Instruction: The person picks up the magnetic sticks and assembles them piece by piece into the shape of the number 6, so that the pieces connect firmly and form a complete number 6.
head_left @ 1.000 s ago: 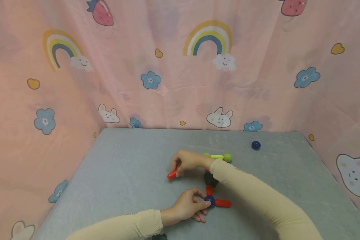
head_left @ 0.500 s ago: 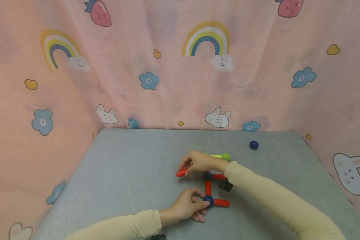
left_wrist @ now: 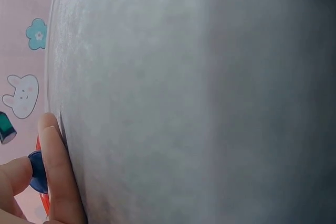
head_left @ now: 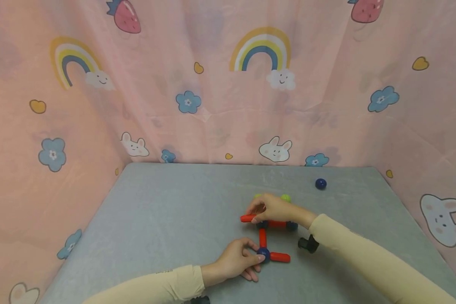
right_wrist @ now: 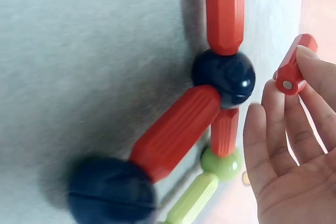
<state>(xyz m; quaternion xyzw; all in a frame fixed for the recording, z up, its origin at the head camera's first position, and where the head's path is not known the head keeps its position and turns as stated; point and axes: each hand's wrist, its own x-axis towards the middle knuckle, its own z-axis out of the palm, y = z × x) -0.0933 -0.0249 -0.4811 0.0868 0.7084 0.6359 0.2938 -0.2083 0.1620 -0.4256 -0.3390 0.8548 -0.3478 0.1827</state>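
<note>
My left hand [head_left: 237, 259] pinches a blue ball [head_left: 264, 254] between thumb and fingers; in the left wrist view the ball [left_wrist: 38, 171] shows between them. From that ball a red rod [head_left: 280, 257] points right, and a second red rod [head_left: 263, 237] runs back to a dark blue ball [right_wrist: 224, 77]. Another red rod [right_wrist: 176, 132] links this one to a further blue ball [right_wrist: 111, 191]. My right hand [head_left: 277, 210] holds a loose red magnetic rod [right_wrist: 296, 66], a metal disc showing at its end, just left of and above the middle dark blue ball.
Behind the right hand lie a green ball [head_left: 286, 198] and a green rod [right_wrist: 193, 199], joined on by a red rod [right_wrist: 224, 132]. A separate blue ball [head_left: 321, 183] sits at the back right of the grey table [head_left: 175, 202]. A pink patterned curtain [head_left: 220, 122] surrounds the table.
My right hand has moved right with the red rod, from left of the structure to beside the middle dark blue ball. The left hand keeps its hold on the front blue ball.
</note>
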